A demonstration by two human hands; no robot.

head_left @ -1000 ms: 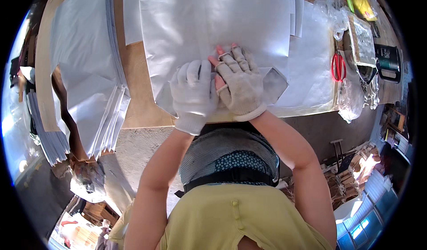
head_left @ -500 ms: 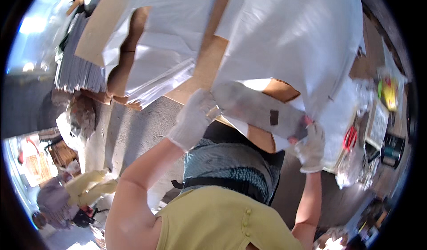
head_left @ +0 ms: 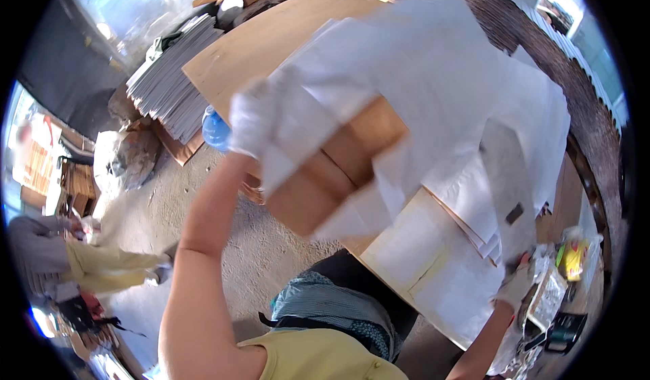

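My left hand, in a white glove, is blurred at the left edge of a white sheet with brown faces, apparently gripping it. That folded sheet lies tilted across the large white sheets, also smeared by motion. My right hand, gloved too, is closed around the near end of a long grey flat blade-like piece with a small dark patch. The blade lies along the right of the white sheets. Beneath them, nearer me, is a pale board. The right fingertips are partly hidden.
A brown board lies at the far left beside a stack of grey-white sheets. A blue round object is near my left hand. At right are a yellow package and a dark green container. A person is at left.
My left hand has moved up and left, to the folded sheet's edge. My right hand has swung the grey blade rightward, away from my left hand. The view has shifted.
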